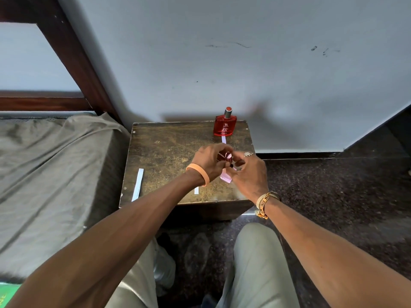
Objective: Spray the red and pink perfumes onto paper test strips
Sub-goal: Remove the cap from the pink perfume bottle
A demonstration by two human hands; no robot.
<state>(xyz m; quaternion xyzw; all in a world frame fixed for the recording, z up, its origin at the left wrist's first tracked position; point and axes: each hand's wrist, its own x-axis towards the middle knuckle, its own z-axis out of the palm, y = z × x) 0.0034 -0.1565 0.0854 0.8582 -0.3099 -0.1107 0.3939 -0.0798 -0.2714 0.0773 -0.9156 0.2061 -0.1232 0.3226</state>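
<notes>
Both hands on pink bottle [225,177], held over table [169,152].
L hand [209,161] & R hand [250,174] fingers curled tight round it; red bottle [225,126] upright at table's back edge, strip [224,140] touching its front.

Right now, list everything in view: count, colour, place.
red perfume bottle: 1, red, upright at the table's back edge
pink perfume bottle: 1, pink, held above the table
paper strips: 3, white, one near the table's left edge, one in front of the red bottle, one partly under the left wrist
table: 1, worn brown, against the wall
bed sheet: 1, grey-green, left
left hand: orange wristband, grips the pink bottle
right hand: ring, thread bands, grips the pink bottle
</notes>
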